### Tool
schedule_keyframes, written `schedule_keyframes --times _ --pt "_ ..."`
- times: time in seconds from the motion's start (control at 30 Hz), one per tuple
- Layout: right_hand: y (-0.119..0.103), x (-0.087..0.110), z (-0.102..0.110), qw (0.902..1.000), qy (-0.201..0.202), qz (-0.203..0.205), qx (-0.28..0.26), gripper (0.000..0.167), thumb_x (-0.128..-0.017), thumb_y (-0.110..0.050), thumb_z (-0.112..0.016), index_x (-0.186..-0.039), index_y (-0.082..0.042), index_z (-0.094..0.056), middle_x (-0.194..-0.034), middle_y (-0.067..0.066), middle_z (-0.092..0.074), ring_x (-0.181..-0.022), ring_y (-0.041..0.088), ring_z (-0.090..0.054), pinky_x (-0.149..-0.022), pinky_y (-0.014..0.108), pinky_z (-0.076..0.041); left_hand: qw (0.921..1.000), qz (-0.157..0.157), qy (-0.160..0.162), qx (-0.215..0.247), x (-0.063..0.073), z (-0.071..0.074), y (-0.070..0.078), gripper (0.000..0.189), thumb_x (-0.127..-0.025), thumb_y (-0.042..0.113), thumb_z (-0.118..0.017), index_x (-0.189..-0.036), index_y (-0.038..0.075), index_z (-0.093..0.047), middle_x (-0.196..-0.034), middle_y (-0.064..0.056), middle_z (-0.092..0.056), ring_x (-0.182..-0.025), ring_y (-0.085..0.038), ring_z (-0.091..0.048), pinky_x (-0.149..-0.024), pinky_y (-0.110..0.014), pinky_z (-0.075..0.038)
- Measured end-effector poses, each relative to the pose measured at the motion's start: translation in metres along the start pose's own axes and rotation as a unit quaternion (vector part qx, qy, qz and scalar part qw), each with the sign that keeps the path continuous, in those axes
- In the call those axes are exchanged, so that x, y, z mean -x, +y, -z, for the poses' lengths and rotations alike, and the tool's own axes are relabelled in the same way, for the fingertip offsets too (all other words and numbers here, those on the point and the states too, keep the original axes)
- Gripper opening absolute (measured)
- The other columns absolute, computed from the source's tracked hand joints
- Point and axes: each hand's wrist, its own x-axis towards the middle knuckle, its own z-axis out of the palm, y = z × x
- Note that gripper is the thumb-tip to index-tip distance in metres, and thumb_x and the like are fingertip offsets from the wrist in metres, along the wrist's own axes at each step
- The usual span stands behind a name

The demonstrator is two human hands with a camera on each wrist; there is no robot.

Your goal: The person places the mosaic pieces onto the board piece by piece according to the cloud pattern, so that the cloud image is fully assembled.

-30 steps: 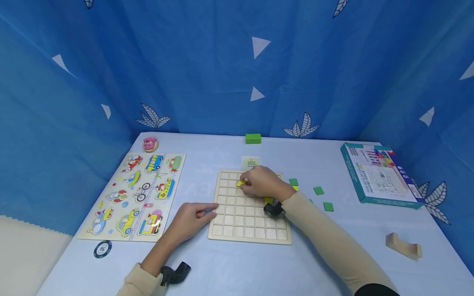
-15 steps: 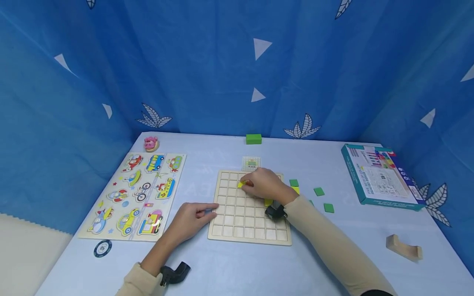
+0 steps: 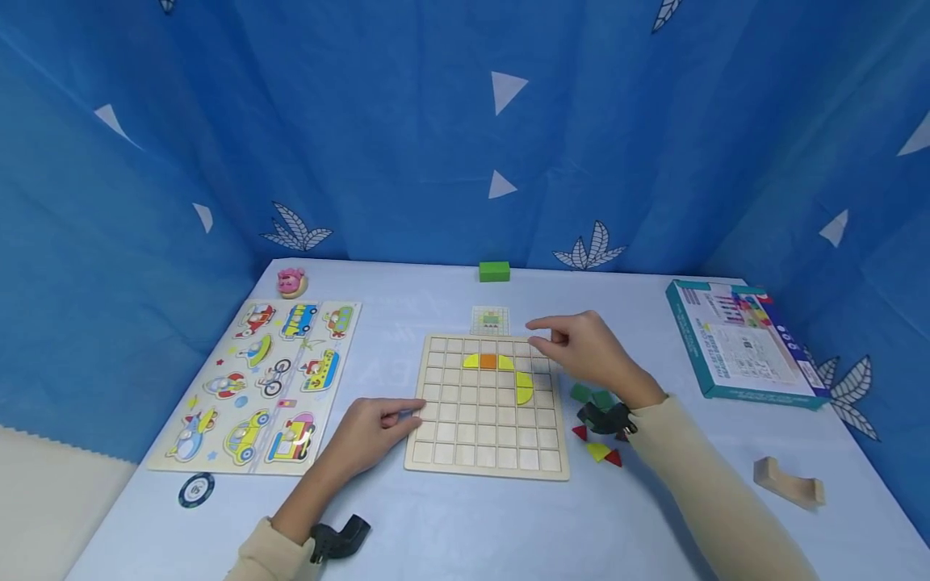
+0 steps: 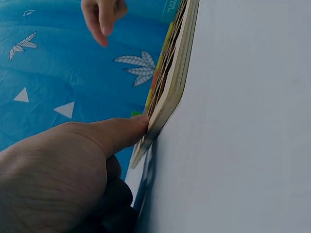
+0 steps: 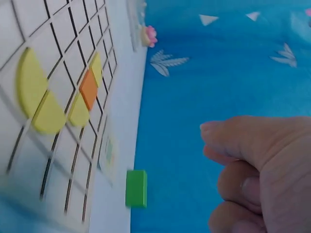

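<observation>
A square wooden grid board (image 3: 467, 434) lies in front of me. An orange square tile (image 3: 488, 361) sits in its upper part between two yellow quarter-round tiles (image 3: 471, 361), with two more yellow ones (image 3: 524, 388) to the lower right. My left hand (image 3: 369, 436) touches the board's left edge, index finger straight; the thumb (image 4: 131, 131) rests at the rim in the left wrist view. Over the upper right corner hovers my right hand (image 3: 584, 347), thumb and index finger apart, holding nothing. Green square tiles (image 3: 580, 393), red triangles (image 3: 613, 458) and a yellow tile (image 3: 599, 451) lie right of the board.
A small pattern card (image 3: 490, 320) lies behind the board, and a green block (image 3: 494, 272) farther back. The vehicle puzzle (image 3: 243, 403), a pink toy (image 3: 292, 282) and a round chip (image 3: 196, 490) are left. A game box (image 3: 748, 343) and curved wooden block (image 3: 788, 482) are right.
My right hand has let go of the yellow tile at the board's upper left-middle and moved right, uncovering the orange and yellow tiles. The left hand stays at the board's edge.
</observation>
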Motion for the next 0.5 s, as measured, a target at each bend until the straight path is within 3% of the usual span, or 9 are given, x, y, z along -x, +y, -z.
schedule_keyframes --times 0.2,0.5 --pt "0.021 0.037 0.013 0.9960 0.029 -0.072 -0.043 0.026 -0.092 -0.020 -0.079 -0.116 -0.010 -0.078 -0.056 -0.004 -0.042 -0.052 0.018 -0.043 -0.046 0.030 -0.030 1.0000 -0.006 0.002 -0.006 -0.001 0.000 -0.001 0.025 -0.092 0.025 -0.079 -0.117 0.021 -0.079 -0.049 0.013 -0.029 -0.047 -0.003 -0.024 -0.050 -0.022 -0.026" --pt "0.055 0.068 0.009 0.9867 0.012 -0.153 -0.053 0.023 -0.093 -0.020 -0.078 -0.114 -0.011 -0.078 -0.058 0.000 -0.043 -0.053 0.021 -0.044 -0.046 0.029 -0.031 1.0000 -0.004 0.001 -0.006 0.000 0.000 -0.002 0.025 -0.092 0.025 -0.079 -0.117 0.022 -0.079 -0.049 0.013 -0.031 -0.047 -0.003 -0.025 -0.050 -0.022 -0.026"
